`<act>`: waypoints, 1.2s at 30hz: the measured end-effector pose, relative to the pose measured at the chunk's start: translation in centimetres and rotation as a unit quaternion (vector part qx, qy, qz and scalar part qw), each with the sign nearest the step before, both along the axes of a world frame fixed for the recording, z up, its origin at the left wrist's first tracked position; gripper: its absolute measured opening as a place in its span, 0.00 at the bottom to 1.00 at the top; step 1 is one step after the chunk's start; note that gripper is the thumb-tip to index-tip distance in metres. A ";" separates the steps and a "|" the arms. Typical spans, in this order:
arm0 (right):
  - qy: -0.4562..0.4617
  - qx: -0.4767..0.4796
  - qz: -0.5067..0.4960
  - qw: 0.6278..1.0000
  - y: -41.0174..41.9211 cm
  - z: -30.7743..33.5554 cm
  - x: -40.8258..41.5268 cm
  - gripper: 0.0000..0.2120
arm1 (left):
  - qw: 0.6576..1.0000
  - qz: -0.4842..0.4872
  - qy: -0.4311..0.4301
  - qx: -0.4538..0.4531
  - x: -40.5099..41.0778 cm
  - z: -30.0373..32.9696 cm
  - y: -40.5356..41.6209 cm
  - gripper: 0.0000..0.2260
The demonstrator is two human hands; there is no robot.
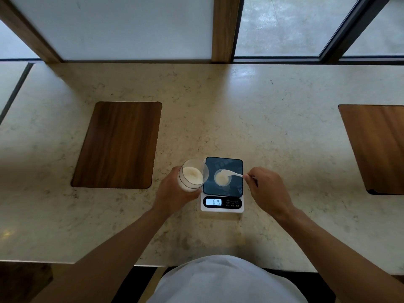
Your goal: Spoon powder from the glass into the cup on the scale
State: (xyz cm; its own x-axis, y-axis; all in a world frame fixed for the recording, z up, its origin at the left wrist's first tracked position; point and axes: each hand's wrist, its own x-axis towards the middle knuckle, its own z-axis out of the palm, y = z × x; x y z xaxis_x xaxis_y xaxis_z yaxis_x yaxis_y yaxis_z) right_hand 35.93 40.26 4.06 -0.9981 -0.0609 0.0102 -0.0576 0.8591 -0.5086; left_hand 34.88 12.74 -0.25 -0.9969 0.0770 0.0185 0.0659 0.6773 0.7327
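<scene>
Some pale powder already lies in the small clear plastic cup (pixel 222 177) on the black-topped digital scale (pixel 222 184) (display lit, reading unclear). The right hand (pixel 265 189) pinches a white plastic spoon (pixel 231 172) over the cup; left of the scale the left hand (pixel 172 193) grips the clear powder-filled glass (pixel 192 174), so more spooning likely remains.

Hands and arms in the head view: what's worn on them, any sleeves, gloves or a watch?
Both forearms are bare to the picture's bottom edge, with no sleeves showing. The left hand and right hand have no gloves, and no watch, bracelet or rings are visible. A white garment covers the torso below.
</scene>
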 end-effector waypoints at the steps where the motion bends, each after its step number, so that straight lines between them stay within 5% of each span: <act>1: 0.002 0.001 0.006 1.000 0.0 0.0 0.1 0.10 | 1.000 -0.001 0.001 0.002 0.0 0.0 0.0 0.34; 16: 0.101 0.007 0.031 0.994 0.7 0.8 0.4 0.06 | 1.000 0.006 0.001 -0.009 -0.3 0.1 0.3 0.35; 23: 0.092 -0.027 0.003 0.995 0.5 0.6 0.3 0.05 | 1.000 0.006 0.012 -0.006 -0.5 0.2 0.3 0.35; 27: -0.001 -0.112 -0.114 0.987 -0.4 0.6 0.1 0.06 | 1.000 0.003 0.012 -0.005 -0.5 0.3 0.3 0.35; 31: -0.188 -0.250 -0.237 0.920 -1.4 0.6 -0.3 0.12 | 1.000 0.009 0.003 -0.006 -0.5 0.5 0.5 0.34; 36: -0.299 -0.410 -0.312 0.803 -2.0 1.0 -1.0 0.12 | 0.999 0.046 -0.022 0.013 -0.8 1.0 0.7 0.34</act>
State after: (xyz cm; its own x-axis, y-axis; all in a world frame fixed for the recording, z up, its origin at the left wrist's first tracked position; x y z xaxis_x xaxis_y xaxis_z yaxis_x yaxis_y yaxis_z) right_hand 34.96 38.25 5.05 -0.6728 0.2362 -0.7011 0.7193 -0.0126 -0.6945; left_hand 34.10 13.40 0.74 -0.9996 -0.0153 -0.0236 -0.0279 0.6595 0.7512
